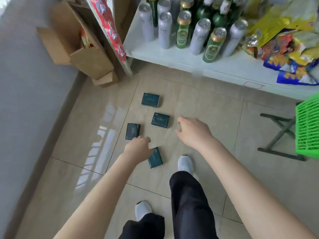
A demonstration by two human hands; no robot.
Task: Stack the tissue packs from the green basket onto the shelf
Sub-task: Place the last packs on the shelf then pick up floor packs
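Note:
Several dark green tissue packs lie scattered on the tiled floor: one farthest (150, 100), one in the middle (160, 120), one to the left (132, 131) and one nearest (155, 158). My left hand (138, 145) hangs above the floor between the left pack and the nearest pack, fingers loosely curled, holding nothing. My right hand (192, 131) is spread just right of the middle pack, empty. The green basket (307, 128) stands at the right edge. The white shelf (215, 66) lies beyond the packs.
Cans and bottles (198, 31) crowd the shelf, with snack bags (284, 45) to their right. Cardboard boxes (77, 45) lean at the back left by a grey wall. A folding stool frame (279, 133) holds the basket. My feet (185, 163) stand close to the nearest pack.

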